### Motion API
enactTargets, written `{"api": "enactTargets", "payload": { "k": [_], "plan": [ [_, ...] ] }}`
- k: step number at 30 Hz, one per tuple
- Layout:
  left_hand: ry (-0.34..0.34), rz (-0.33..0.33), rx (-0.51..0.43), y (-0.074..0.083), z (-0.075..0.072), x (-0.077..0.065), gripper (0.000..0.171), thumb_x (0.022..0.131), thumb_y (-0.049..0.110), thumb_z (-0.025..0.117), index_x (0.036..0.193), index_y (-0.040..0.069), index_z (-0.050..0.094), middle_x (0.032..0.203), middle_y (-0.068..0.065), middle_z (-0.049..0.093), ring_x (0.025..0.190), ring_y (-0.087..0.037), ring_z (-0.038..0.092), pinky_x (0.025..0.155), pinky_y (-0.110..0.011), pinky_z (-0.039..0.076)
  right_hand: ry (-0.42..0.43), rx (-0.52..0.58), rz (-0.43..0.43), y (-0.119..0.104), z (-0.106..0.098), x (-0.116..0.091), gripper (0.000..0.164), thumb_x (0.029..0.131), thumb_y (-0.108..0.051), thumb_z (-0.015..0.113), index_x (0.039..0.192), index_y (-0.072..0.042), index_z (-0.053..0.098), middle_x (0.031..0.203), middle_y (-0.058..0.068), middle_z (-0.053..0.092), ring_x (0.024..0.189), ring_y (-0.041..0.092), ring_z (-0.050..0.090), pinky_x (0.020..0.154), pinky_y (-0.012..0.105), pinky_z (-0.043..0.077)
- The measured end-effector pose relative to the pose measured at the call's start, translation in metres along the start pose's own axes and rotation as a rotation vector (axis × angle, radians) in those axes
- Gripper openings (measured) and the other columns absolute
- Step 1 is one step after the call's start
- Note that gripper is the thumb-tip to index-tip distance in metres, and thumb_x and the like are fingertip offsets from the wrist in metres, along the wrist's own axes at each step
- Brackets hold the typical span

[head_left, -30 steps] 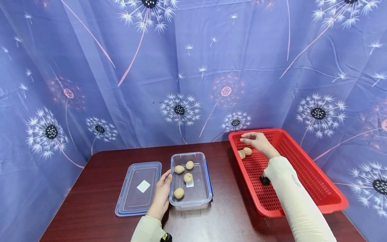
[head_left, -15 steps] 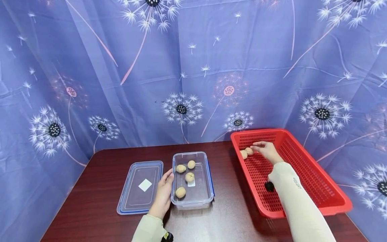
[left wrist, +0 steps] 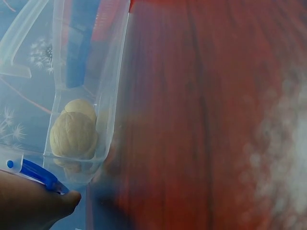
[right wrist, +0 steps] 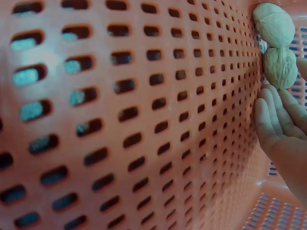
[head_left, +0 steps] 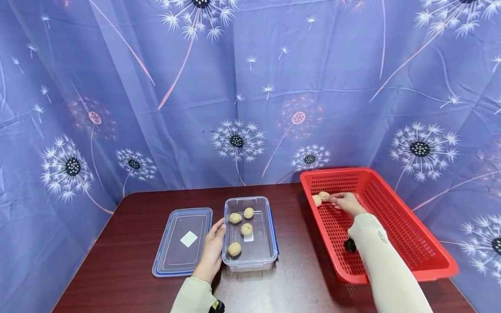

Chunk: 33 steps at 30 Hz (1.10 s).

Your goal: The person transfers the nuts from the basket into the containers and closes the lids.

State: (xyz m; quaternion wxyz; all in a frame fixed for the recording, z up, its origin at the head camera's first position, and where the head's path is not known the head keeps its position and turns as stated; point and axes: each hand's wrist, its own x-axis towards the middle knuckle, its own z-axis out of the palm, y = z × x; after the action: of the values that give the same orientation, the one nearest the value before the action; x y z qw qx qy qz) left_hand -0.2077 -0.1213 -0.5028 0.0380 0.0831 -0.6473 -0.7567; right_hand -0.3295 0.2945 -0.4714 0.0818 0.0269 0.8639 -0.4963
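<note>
A clear plastic food container (head_left: 254,263) stands on the table with several walnuts (head_left: 246,229) inside. Against its left side rests my left hand (head_left: 211,250), fingers fairly straight along the wall. The left wrist view shows that hand's thumb (left wrist: 64,203) by a blue latch (left wrist: 41,175). Inside the red basket (head_left: 326,248), my right hand (head_left: 347,203) reaches to two walnuts at the far left. Its extended fingertips (right wrist: 269,93) are right at the nearer walnut (right wrist: 281,67), with the thumb on the other side. The second walnut (right wrist: 274,23) sits against the first.
Left of the container lies its clear lid (head_left: 178,254) with a blue seal and a white label (head_left: 188,239). The basket's perforated walls rise around my right hand. A blue dandelion-print curtain (head_left: 180,148) hangs behind the dark red-brown table (head_left: 117,243).
My right hand has come down in the basket, its fingertips reaching the nearer walnut. The left hand stays at the container. The whole head view has shifted slightly.
</note>
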Motion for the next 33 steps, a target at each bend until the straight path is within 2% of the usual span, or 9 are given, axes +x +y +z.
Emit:
{"api": "enactTargets", "payload": {
  "k": [7,14,20,24,28,33],
  "plan": [
    [0.011,-0.007,0.009,0.000,0.000,0.001,0.043,0.104,0.016,0.039,0.142,-0.003,0.040,0.143,-0.026,0.041,0.131,-0.037,0.039,0.110,-0.048,0.031,-0.006,0.007,0.056,0.002,0.007,0.006,0.061,0.098,-0.028,0.053,0.135,0.019,0.037,0.134,0.036,0.044,0.117,0.042,0.052,0.094,0.042,0.050],
    [0.005,-0.020,0.014,0.001,0.000,-0.002,0.044,0.105,0.018,0.039,0.144,-0.003,0.038,0.146,-0.026,0.038,0.133,-0.038,0.036,0.112,-0.050,0.029,0.022,0.016,0.057,0.003,0.012,0.007,0.057,0.100,-0.025,0.050,0.132,0.020,0.040,0.130,0.035,0.047,0.109,0.037,0.057,0.087,0.033,0.054],
    [0.013,-0.013,0.013,-0.002,-0.001,-0.001,0.044,0.105,0.018,0.039,0.143,-0.003,0.039,0.145,-0.026,0.038,0.133,-0.037,0.036,0.111,-0.049,0.029,0.037,0.077,0.066,0.002,0.013,0.006,0.065,0.099,-0.032,0.051,0.134,0.021,0.037,0.131,0.035,0.047,0.109,0.034,0.059,0.088,0.033,0.053],
    [0.013,-0.008,0.004,-0.002,-0.001,-0.001,0.044,0.105,0.018,0.039,0.143,-0.003,0.039,0.144,-0.026,0.039,0.132,-0.037,0.038,0.111,-0.049,0.031,0.070,0.119,0.058,0.003,0.013,0.007,0.065,0.097,-0.033,0.056,0.131,0.021,0.041,0.119,0.027,0.057,0.099,0.023,0.062,0.086,0.029,0.054],
    [0.008,-0.006,-0.007,-0.002,-0.001,-0.001,0.044,0.105,0.017,0.039,0.143,-0.004,0.038,0.144,-0.027,0.039,0.131,-0.039,0.038,0.110,-0.049,0.031,0.121,0.118,0.048,0.002,0.014,0.009,0.065,0.094,-0.036,0.061,0.126,0.020,0.048,0.108,0.021,0.064,0.085,0.012,0.064,0.078,0.025,0.056],
    [-0.001,-0.006,-0.018,-0.001,0.000,-0.001,0.044,0.105,0.017,0.038,0.144,-0.004,0.037,0.144,-0.027,0.039,0.131,-0.039,0.038,0.110,-0.049,0.032,0.161,0.150,0.056,0.001,0.016,0.013,0.060,0.092,-0.035,0.064,0.120,0.017,0.053,0.094,0.013,0.067,0.075,0.008,0.062,0.071,0.023,0.056]
  ]
}}
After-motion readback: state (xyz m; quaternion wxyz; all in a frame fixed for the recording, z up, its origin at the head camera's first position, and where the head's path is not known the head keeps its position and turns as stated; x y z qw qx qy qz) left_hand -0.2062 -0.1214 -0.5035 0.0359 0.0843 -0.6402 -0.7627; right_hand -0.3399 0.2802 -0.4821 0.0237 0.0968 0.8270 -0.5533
